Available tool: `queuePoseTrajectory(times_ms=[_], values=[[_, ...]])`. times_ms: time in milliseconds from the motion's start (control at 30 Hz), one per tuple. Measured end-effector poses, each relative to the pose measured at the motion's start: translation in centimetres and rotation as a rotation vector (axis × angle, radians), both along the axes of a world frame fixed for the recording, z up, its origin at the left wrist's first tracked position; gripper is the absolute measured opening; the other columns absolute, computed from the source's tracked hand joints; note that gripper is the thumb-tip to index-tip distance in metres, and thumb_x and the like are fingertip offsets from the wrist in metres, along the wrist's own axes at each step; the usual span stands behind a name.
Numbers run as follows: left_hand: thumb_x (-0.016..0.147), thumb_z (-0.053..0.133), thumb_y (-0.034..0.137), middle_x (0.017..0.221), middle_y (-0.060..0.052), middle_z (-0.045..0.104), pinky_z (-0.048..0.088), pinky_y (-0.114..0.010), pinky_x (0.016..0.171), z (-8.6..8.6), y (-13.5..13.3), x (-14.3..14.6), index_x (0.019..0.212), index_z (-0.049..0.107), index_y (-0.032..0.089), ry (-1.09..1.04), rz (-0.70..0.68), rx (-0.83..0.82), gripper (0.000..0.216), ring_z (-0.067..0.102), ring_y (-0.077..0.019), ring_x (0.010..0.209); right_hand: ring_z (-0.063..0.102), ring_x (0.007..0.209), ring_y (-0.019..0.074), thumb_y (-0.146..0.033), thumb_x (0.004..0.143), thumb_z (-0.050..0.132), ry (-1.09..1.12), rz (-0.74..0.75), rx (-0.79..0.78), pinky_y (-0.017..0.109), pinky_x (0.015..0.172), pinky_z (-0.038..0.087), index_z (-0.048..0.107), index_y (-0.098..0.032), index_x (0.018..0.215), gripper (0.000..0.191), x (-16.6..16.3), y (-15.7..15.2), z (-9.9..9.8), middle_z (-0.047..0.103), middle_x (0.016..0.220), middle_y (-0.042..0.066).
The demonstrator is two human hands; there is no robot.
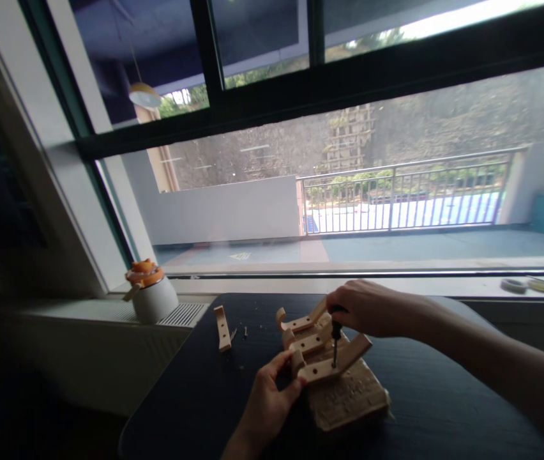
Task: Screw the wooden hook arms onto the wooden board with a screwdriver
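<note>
My right hand (365, 308) is closed around the dark handle of a screwdriver (336, 338). The screwdriver stands nearly upright, its tip at a hole in the nearest wooden hook (322, 370). My left hand (272, 393) pinches the curled end of that same hook with thumb and fingers. Behind it, a second wooden hook (309, 344) and a third wooden hook (299, 323) lie in a row across a rough wooden board (348, 399). On the table to the left rest a loose wooden hook (223, 329) and a few small screws (246, 332).
The dark table (181, 396) has rounded corners and stands against a window sill. A white pot with an orange top (152, 297) is on the ledge at left. Rolls of tape (514, 285) lie on the sill at right. Beyond the glass runs a metal railing (391, 198).
</note>
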State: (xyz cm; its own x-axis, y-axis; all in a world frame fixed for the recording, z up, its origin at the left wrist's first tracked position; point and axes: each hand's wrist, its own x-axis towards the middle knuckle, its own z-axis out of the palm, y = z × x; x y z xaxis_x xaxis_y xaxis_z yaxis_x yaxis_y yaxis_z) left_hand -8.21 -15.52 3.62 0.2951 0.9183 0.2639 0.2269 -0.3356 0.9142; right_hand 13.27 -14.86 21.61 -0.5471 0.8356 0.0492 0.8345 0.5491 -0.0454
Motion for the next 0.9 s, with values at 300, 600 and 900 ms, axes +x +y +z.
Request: queuePoseTrajectory(times_ms=[300,600,900], values=[[0.083,0.065,0.034,0.108,-0.008,0.073,0.051,-0.031,0.094,-0.1,-0.1,-0.3,0.116,0.065,0.014,-0.014,-0.005,0.01,0.039,0.067,-0.0237,0.101,0.061,0.065,0.0156,-0.019,0.083,0.051,0.003,0.034,-0.018,0.024,0.057,0.037,0.073,-0.017,0.084,0.022,-1.2,0.4,-0.1,0.072,0.078,0.007],[0.076,0.069,0.021,0.118,-0.007,0.067,0.053,-0.033,0.09,1.3,-1.8,-1.3,0.127,0.056,0.019,0.097,0.126,0.119,0.052,0.065,-0.0199,0.095,0.061,0.066,0.0159,-0.019,0.083,0.052,-0.015,0.027,0.006,0.024,0.056,0.035,0.073,-0.018,0.086,0.021,-1.7,0.0,0.0,0.072,0.078,0.007],[0.073,0.069,0.01,0.109,-0.006,0.068,0.05,-0.045,0.093,3.4,-1.9,-1.0,0.115,0.063,0.023,0.445,0.173,0.4,0.044,0.062,-0.0265,0.102,0.058,0.063,0.0149,-0.019,0.083,0.051,0.018,0.043,0.006,0.024,0.056,0.034,0.073,-0.017,0.084,0.021,-1.5,0.3,-0.3,0.071,0.074,0.006]])
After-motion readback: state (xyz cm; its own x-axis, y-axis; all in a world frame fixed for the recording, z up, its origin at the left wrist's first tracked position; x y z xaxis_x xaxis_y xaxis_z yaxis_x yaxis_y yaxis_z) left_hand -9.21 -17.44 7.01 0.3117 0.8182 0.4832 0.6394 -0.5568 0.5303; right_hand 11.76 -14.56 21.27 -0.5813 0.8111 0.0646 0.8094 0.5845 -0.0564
